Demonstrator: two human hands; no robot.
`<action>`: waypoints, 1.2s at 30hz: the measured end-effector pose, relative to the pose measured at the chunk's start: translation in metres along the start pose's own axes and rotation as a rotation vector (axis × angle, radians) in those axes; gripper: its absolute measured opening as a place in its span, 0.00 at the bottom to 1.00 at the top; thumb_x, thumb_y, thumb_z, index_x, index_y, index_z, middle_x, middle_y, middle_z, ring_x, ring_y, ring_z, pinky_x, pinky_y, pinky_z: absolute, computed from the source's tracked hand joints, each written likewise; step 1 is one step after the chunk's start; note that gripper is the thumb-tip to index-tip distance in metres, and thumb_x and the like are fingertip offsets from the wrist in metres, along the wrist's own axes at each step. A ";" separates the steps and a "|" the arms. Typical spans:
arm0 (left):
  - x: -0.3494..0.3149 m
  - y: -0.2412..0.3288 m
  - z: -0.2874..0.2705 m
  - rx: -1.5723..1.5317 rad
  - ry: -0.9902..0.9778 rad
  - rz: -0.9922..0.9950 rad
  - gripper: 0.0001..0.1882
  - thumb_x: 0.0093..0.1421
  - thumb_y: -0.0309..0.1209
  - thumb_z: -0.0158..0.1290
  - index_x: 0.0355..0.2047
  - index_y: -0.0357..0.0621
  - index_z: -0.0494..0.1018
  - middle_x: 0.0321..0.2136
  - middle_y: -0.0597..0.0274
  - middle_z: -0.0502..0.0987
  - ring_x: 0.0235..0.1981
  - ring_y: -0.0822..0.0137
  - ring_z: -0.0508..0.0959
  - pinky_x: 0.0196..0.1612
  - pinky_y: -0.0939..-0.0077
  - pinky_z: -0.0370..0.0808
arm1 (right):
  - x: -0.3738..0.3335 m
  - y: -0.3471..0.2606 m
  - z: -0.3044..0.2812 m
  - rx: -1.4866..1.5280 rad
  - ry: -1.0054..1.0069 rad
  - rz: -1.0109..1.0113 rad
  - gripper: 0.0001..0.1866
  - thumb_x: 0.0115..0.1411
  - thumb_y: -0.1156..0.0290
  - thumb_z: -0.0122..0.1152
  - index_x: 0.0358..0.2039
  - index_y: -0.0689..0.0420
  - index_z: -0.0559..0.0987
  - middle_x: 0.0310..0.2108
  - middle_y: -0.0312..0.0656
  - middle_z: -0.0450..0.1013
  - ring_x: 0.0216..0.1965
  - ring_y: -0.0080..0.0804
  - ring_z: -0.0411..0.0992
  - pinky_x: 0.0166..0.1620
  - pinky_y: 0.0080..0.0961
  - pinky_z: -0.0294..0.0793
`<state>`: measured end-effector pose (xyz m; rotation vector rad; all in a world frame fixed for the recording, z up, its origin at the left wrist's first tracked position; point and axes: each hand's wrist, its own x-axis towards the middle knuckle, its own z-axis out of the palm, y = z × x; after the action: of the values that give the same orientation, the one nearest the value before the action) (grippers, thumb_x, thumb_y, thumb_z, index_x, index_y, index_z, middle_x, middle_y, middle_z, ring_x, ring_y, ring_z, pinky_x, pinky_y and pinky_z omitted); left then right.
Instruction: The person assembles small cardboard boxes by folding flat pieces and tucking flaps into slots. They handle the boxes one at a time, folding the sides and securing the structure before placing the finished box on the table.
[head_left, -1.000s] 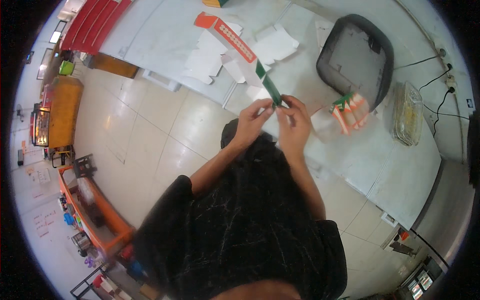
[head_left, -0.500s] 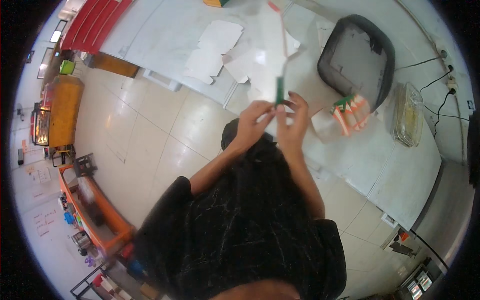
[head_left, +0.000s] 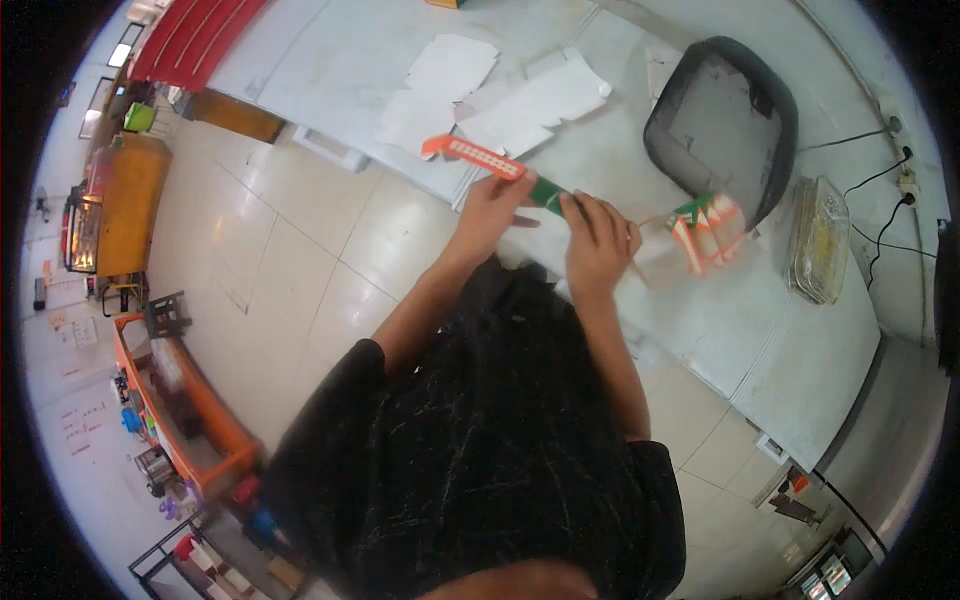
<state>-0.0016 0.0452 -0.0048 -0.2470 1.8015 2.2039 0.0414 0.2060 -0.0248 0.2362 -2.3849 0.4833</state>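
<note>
A cardboard carton piece [head_left: 475, 156], orange and green on its printed side, stretches between my hands over the table's near edge. My left hand [head_left: 487, 213] is closed on its middle, where the orange meets the green. Around the green part, the fingers of my right hand [head_left: 601, 236] are curled. Past my hands lie white carton blanks [head_left: 538, 103], unprinted side up and partly overlapping. Just right of my right hand rests a printed orange, white and green carton [head_left: 706, 234], beside the dark-rimmed tray.
The dark-rimmed tray [head_left: 655, 140] stands at the back right of the white table [head_left: 760, 335]. Clear plastic containers [head_left: 818, 242] are stacked farther right, near wall sockets and black cables [head_left: 882, 215]. A red ridged object [head_left: 195, 45] stands at far left; an orange cart [head_left: 185, 420] is behind on the floor.
The carton piece has swung from pointing away from me to lying crosswise, its printed side now showing. My hands have moved apart, the right one slightly outward.
</note>
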 end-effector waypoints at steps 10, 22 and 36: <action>-0.005 -0.029 0.002 0.069 0.021 0.188 0.14 0.64 0.31 0.55 0.45 0.34 0.78 0.32 0.65 0.80 0.34 0.77 0.76 0.39 0.80 0.75 | 0.009 0.004 -0.009 0.613 -0.227 0.547 0.09 0.62 0.70 0.58 0.41 0.54 0.80 0.39 0.42 0.79 0.39 0.33 0.77 0.45 0.33 0.68; -0.012 -0.040 0.002 0.073 0.001 0.234 0.08 0.62 0.29 0.56 0.38 0.38 0.80 0.27 0.73 0.77 0.29 0.80 0.72 0.33 0.83 0.69 | 0.022 0.009 -0.025 1.016 -0.307 0.922 0.11 0.59 0.74 0.63 0.41 0.66 0.80 0.38 0.44 0.80 0.36 0.22 0.75 0.43 0.20 0.73; -0.020 -0.037 0.010 0.141 0.068 0.139 0.15 0.62 0.28 0.55 0.47 0.34 0.72 0.42 0.57 0.76 0.44 0.66 0.76 0.50 0.71 0.74 | 0.019 -0.007 -0.021 1.130 -0.170 0.836 0.06 0.61 0.78 0.59 0.36 0.66 0.80 0.47 0.45 0.76 0.42 0.26 0.75 0.45 0.22 0.75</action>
<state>0.0299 0.0598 -0.0309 -0.1730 2.0582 2.1699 0.0413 0.2074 0.0044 -0.2752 -1.9914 2.2310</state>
